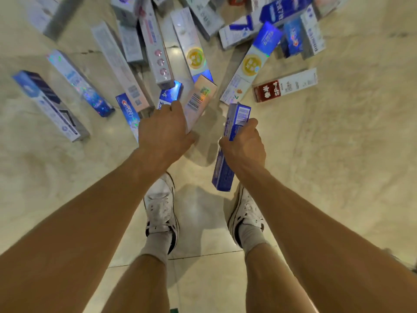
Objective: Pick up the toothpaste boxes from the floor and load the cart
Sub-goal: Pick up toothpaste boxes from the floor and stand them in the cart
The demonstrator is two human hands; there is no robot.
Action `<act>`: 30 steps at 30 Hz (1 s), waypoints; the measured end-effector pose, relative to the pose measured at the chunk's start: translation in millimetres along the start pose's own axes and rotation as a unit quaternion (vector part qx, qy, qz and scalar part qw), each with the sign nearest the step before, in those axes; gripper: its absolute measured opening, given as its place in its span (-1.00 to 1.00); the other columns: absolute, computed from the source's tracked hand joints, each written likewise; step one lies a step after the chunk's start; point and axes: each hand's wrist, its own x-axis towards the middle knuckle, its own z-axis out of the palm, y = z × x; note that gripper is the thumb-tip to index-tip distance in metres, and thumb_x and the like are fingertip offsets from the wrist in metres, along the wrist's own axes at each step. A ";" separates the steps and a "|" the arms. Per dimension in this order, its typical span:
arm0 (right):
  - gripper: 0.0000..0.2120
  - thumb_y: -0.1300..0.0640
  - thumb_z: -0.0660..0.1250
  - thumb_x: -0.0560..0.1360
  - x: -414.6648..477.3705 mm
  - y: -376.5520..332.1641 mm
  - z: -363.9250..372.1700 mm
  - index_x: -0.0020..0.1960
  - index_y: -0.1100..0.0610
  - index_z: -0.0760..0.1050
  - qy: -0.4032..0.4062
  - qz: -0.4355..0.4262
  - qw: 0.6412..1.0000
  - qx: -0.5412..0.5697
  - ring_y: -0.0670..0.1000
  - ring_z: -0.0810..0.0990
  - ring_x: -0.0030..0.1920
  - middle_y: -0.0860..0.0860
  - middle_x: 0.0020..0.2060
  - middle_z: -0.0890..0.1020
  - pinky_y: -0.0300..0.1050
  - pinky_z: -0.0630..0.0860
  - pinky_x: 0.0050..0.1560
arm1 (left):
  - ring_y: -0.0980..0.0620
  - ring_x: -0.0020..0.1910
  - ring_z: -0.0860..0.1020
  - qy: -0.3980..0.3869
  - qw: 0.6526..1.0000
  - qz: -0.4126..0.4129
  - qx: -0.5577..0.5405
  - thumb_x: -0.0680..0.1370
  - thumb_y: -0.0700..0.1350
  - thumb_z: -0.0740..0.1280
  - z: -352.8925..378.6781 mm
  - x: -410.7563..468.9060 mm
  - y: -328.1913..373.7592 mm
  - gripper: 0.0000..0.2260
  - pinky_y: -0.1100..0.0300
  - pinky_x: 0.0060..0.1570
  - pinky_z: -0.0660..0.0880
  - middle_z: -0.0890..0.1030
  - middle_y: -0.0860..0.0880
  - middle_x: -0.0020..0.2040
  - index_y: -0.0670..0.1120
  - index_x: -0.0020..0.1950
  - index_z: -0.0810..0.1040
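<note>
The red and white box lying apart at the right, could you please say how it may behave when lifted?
The red and white box is long cardboard with square edges, so probably stiff and light. Lying flat on the glossy floor, it should slide, not roll.

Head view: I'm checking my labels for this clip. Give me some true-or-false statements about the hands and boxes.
The right hand grips a blue box. True.
The left hand holds the pale barcode box. True.
The red-and-white box is in a hand. False: it lies on the floor, untouched.
The person's feet are bare. False: they wear white shoes.
</note>
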 end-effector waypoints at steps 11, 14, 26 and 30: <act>-0.51 -0.03 0.41 0.50 -224.0 -129.9 -298.0 0.32 0.12 0.31 0.044 -0.139 0.988 -0.050 0.23 0.61 0.06 0.09 0.15 0.58 0.00 0.40 -0.12 | -0.18 0.09 0.57 0.076 0.997 -0.019 -0.006 0.45 0.25 0.40 -362.3 -149.4 65.9 -0.45 0.02 -0.12 0.44 0.55 -0.14 0.09 -0.13 0.23 0.44; -0.55 -0.07 0.39 0.53 -294.6 -164.1 -381.6 0.30 0.10 0.33 0.052 -0.187 0.979 -0.058 0.20 0.61 0.08 0.08 0.14 0.59 -0.01 0.43 -0.10 | -0.11 0.09 0.59 0.093 0.995 -0.040 -0.015 0.44 0.26 0.40 -461.0 -209.8 84.4 -0.45 0.08 -0.07 0.47 0.56 -0.08 0.09 -0.09 0.23 0.43; -0.48 -0.24 0.40 0.47 -482.0 -223.6 -606.4 0.19 0.10 0.36 0.181 -0.282 0.933 -0.130 0.20 0.64 0.00 0.10 0.05 0.62 0.01 0.52 -0.11 | -0.08 0.01 0.62 0.213 0.976 -0.018 -0.031 0.35 0.39 0.39 -704.0 -385.3 130.8 -0.42 0.15 -0.11 0.50 0.60 -0.05 0.05 -0.02 0.15 0.56; -0.46 -0.31 0.35 0.48 -519.1 -223.5 -626.9 0.20 0.08 0.36 0.230 -0.275 0.926 -0.117 0.15 0.64 -0.06 0.06 0.02 0.61 -0.01 0.56 -0.15 | -0.06 -0.06 0.62 0.194 0.980 0.031 -0.034 0.35 0.28 0.42 -732.9 -411.7 143.0 -0.49 0.17 -0.16 0.53 0.62 -0.04 0.03 -0.02 0.15 0.59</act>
